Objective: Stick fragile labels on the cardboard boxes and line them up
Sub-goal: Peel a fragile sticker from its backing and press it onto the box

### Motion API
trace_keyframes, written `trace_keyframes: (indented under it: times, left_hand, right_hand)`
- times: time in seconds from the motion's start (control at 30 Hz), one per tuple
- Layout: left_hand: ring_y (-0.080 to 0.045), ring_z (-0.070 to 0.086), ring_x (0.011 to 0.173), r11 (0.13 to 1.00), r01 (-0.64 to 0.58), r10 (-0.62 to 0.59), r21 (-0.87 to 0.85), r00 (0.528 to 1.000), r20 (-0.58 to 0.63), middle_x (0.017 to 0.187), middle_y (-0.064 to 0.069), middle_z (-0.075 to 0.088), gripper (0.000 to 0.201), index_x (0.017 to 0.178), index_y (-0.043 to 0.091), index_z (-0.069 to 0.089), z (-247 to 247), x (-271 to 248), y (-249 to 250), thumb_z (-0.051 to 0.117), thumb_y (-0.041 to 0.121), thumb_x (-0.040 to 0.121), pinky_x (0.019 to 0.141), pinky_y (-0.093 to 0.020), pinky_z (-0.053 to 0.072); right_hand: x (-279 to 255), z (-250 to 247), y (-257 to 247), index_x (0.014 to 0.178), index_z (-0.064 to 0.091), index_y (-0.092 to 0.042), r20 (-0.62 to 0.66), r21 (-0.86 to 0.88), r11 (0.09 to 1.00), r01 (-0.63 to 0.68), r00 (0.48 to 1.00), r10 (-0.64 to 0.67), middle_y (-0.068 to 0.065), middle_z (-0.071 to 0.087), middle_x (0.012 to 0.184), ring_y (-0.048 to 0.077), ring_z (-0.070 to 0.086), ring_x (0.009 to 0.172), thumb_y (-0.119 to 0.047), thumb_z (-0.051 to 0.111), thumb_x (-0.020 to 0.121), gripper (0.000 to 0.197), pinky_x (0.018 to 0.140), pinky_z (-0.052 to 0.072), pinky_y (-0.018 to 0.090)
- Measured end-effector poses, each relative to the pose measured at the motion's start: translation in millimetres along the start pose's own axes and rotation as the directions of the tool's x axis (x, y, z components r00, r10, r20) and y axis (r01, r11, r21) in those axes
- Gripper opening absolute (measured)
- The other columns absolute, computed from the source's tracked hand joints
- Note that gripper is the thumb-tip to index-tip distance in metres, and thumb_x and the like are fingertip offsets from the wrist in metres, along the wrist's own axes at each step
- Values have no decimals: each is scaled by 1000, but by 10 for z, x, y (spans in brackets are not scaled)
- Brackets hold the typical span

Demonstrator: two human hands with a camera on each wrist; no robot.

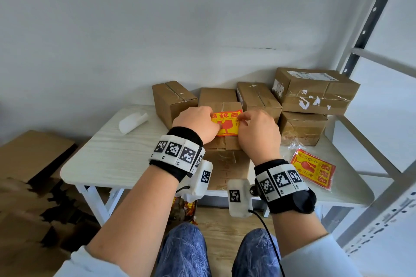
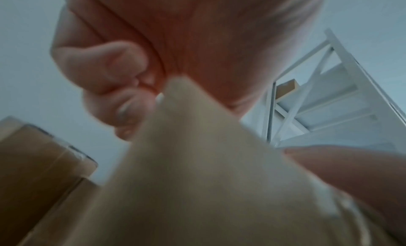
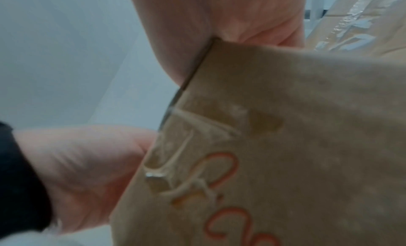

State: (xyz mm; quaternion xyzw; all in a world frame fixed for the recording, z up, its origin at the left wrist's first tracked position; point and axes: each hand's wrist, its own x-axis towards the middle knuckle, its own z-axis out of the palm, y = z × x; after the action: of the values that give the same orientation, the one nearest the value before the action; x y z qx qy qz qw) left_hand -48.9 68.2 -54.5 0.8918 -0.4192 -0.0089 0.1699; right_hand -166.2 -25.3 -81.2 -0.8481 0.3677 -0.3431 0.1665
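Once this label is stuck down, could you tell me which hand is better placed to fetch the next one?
Probably the right hand: the pack of spare labels lies on the table just right of that wrist, while the left hand would have to cross over.

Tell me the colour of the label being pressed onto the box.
The label is yellow with red print and border, seen best in the head view.

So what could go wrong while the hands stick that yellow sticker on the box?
The sticker could go on crooked or wrinkled, since both hands, left hand and right hand, handle it over the box. The box sits near the table front edge, so pressing might nudge it off.
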Motion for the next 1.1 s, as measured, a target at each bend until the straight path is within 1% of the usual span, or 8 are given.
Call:
trace_keyframes:
  times: [0.17, 0.3, 0.37, 0.43, 0.63, 0.8, 0.9, 1.1]
  left_hand:
    - [-32, 55, 125, 999, -12, 2, 50, 983, 182, 150, -6, 47, 61, 153, 37, 23, 44, -31, -67, 27, 63, 98, 98, -39, 48]
    - [-25, 70, 87, 956, 108, -19, -271, 950, 312, 155, -10, 38, 63, 155, 40, -5, 68, -132, -33, 22, 58, 101, 69, -28, 57]
    - [-26, 66, 108, 923, 147, -32, -355, 951, 308, 156, -8, 37, 62, 155, 38, -7, 67, -181, -9, 22, 54, 103, 77, -23, 48]
    - [-28, 54, 127, 909, 174, -61, -379, 954, 293, 156, -8, 37, 62, 156, 36, -7, 79, -212, -15, 23, 52, 104, 84, -24, 39]
    - [-30, 58, 121, 904, 153, -69, -398, 973, 219, 154, -10, 40, 64, 155, 39, -6, 12, -297, -268, 21, 59, 101, 97, -32, 47]
    - [-23, 39, 141, 908, 99, -80, -407, 995, 63, 162, 4, 24, 63, 153, 48, 1, -380, -406, -776, 27, 62, 99, 114, -35, 33]
    - [-23, 33, 145, 890, 118, -146, -441, 989, -30, 162, 7, 25, 61, 152, 50, 7, -642, -423, -1144, 35, 59, 99, 118, -37, 27]
    - [-30, 41, 140, 926, 238, -281, -295, 953, -113, 161, 3, 28, 67, 153, 47, 1, -1084, -360, -1854, 36, 59, 97, 115, -46, 33]
  right_hand:
    - [50, 0, 106, 143, 50, -20, 252, 168, 980, -110, 966, 65, 8, 57, 139, 29, 51, 128, -20, 40, 103, 42, 101, 39, 33]
    - [115, 94, 160, 154, 30, -23, 425, 405, 856, -322, 895, 135, 7, 40, 155, 26, 40, 140, -27, 37, 105, 50, 118, 30, 41]
    - [112, 112, 160, 156, 27, -22, 448, 482, 793, -371, 883, 141, 5, 40, 155, 22, 41, 140, -25, 37, 106, 51, 119, 30, 40]
    - [103, 102, 141, 155, 28, -22, 452, 523, 762, -382, 882, 132, 4, 40, 155, 20, 41, 140, -24, 37, 106, 50, 119, 30, 39]
    - [51, 19, -107, 148, 44, -23, 396, 535, 799, -274, 917, 49, 3, 49, 148, 20, 48, 133, -23, 42, 105, 43, 114, 38, 38]
    - [-15, 60, -573, 141, 53, -30, 343, 651, 744, -150, 933, -113, -5, 62, 135, 14, 57, 125, -31, 51, 97, 44, 111, 44, 41]
    - [-32, 238, -919, 138, 56, -31, 279, 728, 681, -75, 940, -194, -7, 66, 130, 12, 61, 121, -43, 52, 86, 53, 108, 46, 44]
    - [-9, 842, -1696, 138, 57, -17, 158, 778, 626, 48, 950, -268, -3, 64, 128, 14, 61, 119, -24, 54, 100, 39, 105, 49, 41]
